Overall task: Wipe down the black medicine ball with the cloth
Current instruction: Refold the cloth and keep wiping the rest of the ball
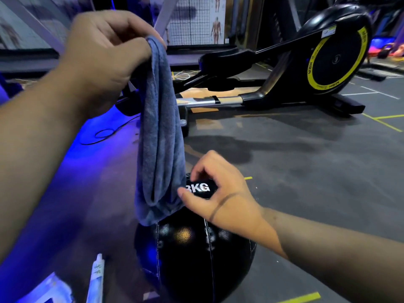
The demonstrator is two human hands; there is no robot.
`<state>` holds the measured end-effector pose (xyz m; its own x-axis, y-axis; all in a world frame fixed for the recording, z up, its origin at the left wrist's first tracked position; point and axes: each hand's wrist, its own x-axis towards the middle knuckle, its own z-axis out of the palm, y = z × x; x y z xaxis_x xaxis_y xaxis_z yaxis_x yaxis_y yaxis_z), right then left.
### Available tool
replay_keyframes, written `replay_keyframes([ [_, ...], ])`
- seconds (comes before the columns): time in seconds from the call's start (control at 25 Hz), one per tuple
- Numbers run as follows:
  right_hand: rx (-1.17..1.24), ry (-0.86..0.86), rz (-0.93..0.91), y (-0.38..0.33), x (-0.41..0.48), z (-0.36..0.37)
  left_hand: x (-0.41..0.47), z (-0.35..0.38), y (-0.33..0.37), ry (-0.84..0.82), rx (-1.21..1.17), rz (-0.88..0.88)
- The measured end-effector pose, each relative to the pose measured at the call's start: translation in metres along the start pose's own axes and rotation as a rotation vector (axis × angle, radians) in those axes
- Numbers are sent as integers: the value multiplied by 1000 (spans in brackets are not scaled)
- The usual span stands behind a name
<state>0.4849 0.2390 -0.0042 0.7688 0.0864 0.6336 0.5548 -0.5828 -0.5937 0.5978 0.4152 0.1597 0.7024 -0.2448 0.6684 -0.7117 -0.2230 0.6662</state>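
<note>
The black medicine ball point(192, 254) rests on the grey gym floor at the bottom centre, with white "8KG" lettering on its top. A blue-grey cloth point(158, 136) hangs folded in a long drape from my left hand point(105, 60), which pinches its top edge high above the ball. The cloth's lower end touches the ball's upper left side. My right hand point(218, 191) hovers over the top of the ball, fingers curled and apart, thumb next to the cloth's lower edge. Whether the thumb touches the cloth is unclear.
A black elliptical trainer point(306, 68) with a yellow-ringed flywheel stands behind the ball. A black cable point(105, 134) lies looped on the floor at left under blue light. A white tube-like object point(96, 278) sits at the lower left. Yellow lines mark the floor.
</note>
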Motion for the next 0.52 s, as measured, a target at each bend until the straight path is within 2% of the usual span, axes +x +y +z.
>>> replay_keyframes([
  [0.12,4,-130,-85,-4,-10,11,-11,9,12,6,-10,4],
  [0.2,-104,-208,-2,0,-13,19,-16,15,17,-1,15,27],
  [0.4,-198,-162,275,24,-12,20,-20,20,15,-33,57,20],
  [0.52,-195,-171,303,34,-9,17,-20,21,12,-2,25,-10],
])
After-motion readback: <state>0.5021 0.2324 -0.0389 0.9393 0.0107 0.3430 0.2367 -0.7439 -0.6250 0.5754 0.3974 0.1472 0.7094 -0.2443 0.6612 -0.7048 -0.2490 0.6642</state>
